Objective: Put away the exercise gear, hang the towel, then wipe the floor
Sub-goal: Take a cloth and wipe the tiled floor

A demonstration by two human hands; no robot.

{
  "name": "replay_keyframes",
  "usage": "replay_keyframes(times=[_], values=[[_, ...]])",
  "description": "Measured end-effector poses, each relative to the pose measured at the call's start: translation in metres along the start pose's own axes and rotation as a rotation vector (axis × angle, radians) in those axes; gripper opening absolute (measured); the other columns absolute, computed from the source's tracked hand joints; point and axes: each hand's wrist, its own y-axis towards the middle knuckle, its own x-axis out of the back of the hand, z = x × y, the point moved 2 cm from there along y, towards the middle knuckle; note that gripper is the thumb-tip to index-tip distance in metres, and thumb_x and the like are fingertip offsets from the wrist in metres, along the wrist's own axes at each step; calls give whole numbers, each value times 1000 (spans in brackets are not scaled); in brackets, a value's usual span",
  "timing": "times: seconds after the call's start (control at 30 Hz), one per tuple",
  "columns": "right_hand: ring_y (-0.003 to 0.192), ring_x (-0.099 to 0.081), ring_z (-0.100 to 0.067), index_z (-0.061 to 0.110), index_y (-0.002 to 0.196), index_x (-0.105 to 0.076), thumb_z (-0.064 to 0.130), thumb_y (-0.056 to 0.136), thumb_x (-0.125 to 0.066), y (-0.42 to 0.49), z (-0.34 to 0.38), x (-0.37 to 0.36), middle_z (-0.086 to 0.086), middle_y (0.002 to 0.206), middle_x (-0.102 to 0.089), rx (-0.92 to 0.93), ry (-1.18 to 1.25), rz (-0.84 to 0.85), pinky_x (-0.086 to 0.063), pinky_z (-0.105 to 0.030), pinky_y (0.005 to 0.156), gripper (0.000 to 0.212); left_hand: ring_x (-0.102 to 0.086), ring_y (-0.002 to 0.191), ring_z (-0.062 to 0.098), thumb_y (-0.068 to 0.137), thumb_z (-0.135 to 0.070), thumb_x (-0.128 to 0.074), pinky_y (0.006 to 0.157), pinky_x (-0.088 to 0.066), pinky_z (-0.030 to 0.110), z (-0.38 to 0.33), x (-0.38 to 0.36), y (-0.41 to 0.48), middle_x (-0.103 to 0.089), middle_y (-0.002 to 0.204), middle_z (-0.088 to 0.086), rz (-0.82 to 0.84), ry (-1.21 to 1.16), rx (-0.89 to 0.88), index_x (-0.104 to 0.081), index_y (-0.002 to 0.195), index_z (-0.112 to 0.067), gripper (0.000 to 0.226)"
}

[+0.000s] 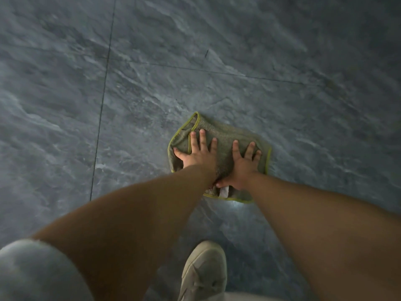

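A green cloth (225,135) lies flat on the grey marbled floor (282,61) almost at the middle of the view, a little toward 4 o'clock, its yellow-green hem (269,157) showing along the 3 o'clock side and curling up at the corner toward 12 o'clock. The 2 hands are side by side on top of it, arms stretched out from the 6 o'clock side. The left hand (196,153) sits on the cloth's 9 o'clock half with its fingers straight and spread, palm down, thumb reaching toward the cloth's edge; it grips nothing and only presses. The right hand (243,164) lies on the 3 o'clock half in the same flat way, fingers straight and pointing toward 12 o'clock, thumb turned inward toward the left wrist, also holding nothing. Just under that thumb, at the cloth's 6 o'clock edge, is a small pale patch that may be a tag (224,191) (it is too blurred to be sure). Dark grout lines (104,88) cross on the tiles at about 10 o'clock from the cloth. At 6 o'clock, between the 2 forearms, 1 pale shoe (204,272) stands on the floor, toe toward the cloth. Blurred grey fabric (32,272) fills the corner at 8 o'clock, against the left arm.
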Motion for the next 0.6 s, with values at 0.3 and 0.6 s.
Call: replay_keyframes(times=[0.3, 0.6], values=[[142, 33, -39, 44, 147, 27, 56, 51, -91, 73, 5, 101, -7, 150, 47, 115, -82, 6, -20, -72, 109, 153, 32, 144, 40, 75, -47, -83, 101, -10, 84, -23, 68, 77, 39, 156, 12, -32, -49, 125, 25, 153, -28, 135], [142, 32, -41, 42, 148, 27, 52, 54, -92, 120, 17, 158, -9, 150, 47, 134, -100, 8, -24, -79, 100, 152, 29, 145, 40, 64, -62, -85, 102, -18, 83, -31, 122, 125, 39, 155, 12, -11, 23, 160, 28, 151, -27, 147]])
